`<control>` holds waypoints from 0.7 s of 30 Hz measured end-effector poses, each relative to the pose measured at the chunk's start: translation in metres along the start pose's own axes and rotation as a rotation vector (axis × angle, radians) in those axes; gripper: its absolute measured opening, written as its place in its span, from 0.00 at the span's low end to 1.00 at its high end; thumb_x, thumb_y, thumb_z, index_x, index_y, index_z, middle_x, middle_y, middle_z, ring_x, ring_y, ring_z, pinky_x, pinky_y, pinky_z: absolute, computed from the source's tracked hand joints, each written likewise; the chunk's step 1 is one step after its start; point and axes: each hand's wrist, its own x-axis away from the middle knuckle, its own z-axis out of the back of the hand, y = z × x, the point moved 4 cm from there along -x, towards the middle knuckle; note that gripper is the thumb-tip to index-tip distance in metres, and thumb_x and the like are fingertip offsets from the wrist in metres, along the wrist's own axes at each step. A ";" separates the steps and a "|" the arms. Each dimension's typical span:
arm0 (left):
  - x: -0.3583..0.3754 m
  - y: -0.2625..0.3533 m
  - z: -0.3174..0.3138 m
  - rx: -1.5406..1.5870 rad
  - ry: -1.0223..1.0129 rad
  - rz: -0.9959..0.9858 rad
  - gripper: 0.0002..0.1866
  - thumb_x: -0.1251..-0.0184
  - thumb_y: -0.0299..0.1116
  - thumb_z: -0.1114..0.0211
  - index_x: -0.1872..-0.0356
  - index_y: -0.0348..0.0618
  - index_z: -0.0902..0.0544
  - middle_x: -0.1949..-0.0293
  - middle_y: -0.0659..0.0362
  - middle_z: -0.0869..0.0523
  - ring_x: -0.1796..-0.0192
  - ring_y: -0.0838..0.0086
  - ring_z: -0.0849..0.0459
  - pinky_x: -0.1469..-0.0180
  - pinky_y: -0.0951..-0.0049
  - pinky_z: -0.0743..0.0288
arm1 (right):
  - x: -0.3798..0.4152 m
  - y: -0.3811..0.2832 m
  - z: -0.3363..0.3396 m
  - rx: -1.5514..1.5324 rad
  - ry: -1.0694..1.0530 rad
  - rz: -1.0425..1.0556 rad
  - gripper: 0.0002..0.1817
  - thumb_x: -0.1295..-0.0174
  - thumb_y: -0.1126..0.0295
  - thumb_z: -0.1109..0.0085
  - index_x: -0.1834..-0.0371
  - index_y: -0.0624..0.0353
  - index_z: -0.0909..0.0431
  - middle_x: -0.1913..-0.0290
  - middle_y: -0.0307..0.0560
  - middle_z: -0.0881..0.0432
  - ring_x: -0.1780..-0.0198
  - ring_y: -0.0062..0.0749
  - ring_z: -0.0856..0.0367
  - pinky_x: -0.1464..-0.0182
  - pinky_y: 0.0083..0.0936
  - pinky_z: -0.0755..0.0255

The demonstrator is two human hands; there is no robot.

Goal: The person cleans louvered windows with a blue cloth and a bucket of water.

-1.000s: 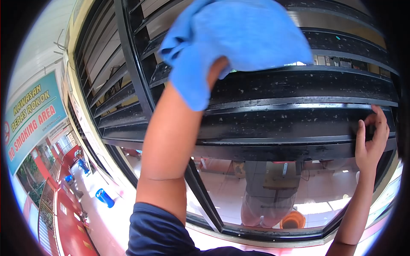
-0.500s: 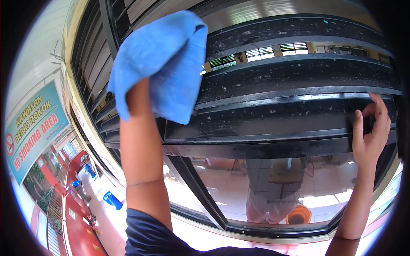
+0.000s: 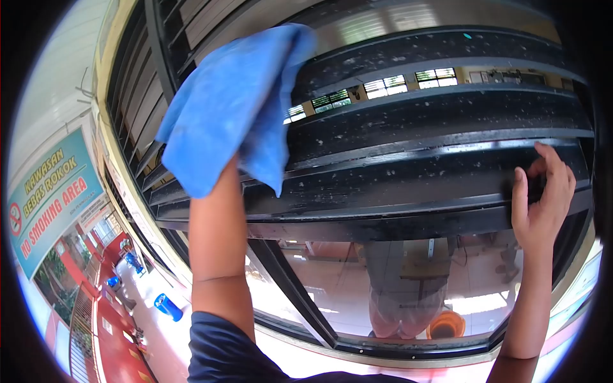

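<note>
A blue cloth [image 3: 220, 108] hangs over my left hand against the dark louvered slats at the upper left. The cloth covers the hand and its fingers, so only the wrist and forearm show below it. The black slats [image 3: 396, 121] are speckled with pale spots. At the right, my right hand [image 3: 546, 191] is raised with its fingers curved and apart, the fingertips near the edge of a lower slat. Nothing shows between its fingers.
Below the slats, a glass pane [image 3: 332, 281] reflects a person's legs and an orange bucket [image 3: 446, 324]. A green no-smoking sign [image 3: 54, 198] is at the left. A blue bin [image 3: 168, 307] stands on the walkway beside a red wall.
The cloth has shifted slightly down and its folds have changed shape. My right hand has moved a little to the left in view.
</note>
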 end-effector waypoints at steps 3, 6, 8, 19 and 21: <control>-0.012 0.024 0.005 0.074 0.141 -0.021 0.19 0.22 0.46 0.43 0.43 0.46 0.16 0.51 0.52 0.11 0.50 0.61 0.13 0.45 0.67 0.21 | 0.000 -0.002 -0.002 0.004 0.007 -0.008 0.25 0.40 0.74 0.35 0.37 0.56 0.25 0.65 0.44 0.24 0.57 0.39 0.27 0.45 0.35 0.35; -0.041 0.055 0.003 0.226 0.222 -0.043 0.19 0.23 0.46 0.42 0.43 0.46 0.16 0.50 0.52 0.11 0.50 0.61 0.13 0.45 0.66 0.21 | 0.000 -0.005 0.000 -0.013 0.012 -0.023 0.25 0.40 0.75 0.36 0.37 0.57 0.26 0.65 0.44 0.24 0.57 0.39 0.27 0.46 0.35 0.35; -0.066 0.080 0.002 0.311 0.283 -0.064 0.19 0.23 0.46 0.42 0.43 0.46 0.16 0.50 0.52 0.11 0.50 0.61 0.13 0.45 0.66 0.21 | -0.002 -0.006 0.002 -0.006 0.017 0.001 0.26 0.41 0.75 0.37 0.37 0.57 0.26 0.65 0.44 0.24 0.58 0.39 0.26 0.46 0.36 0.35; -0.136 0.135 -0.017 0.585 0.371 -0.163 0.19 0.24 0.47 0.40 0.42 0.47 0.15 0.50 0.50 0.11 0.50 0.60 0.13 0.45 0.65 0.21 | -0.004 0.003 0.006 -0.030 -0.010 0.028 0.27 0.44 0.75 0.38 0.38 0.59 0.26 0.66 0.44 0.23 0.61 0.37 0.23 0.41 0.39 0.37; -0.127 0.121 -0.016 0.578 0.336 -0.181 0.20 0.24 0.47 0.39 0.42 0.47 0.15 0.50 0.50 0.12 0.50 0.60 0.13 0.45 0.65 0.21 | -0.003 0.005 0.006 -0.041 -0.025 0.035 0.26 0.44 0.75 0.39 0.38 0.59 0.26 0.66 0.44 0.23 0.61 0.38 0.23 0.41 0.39 0.37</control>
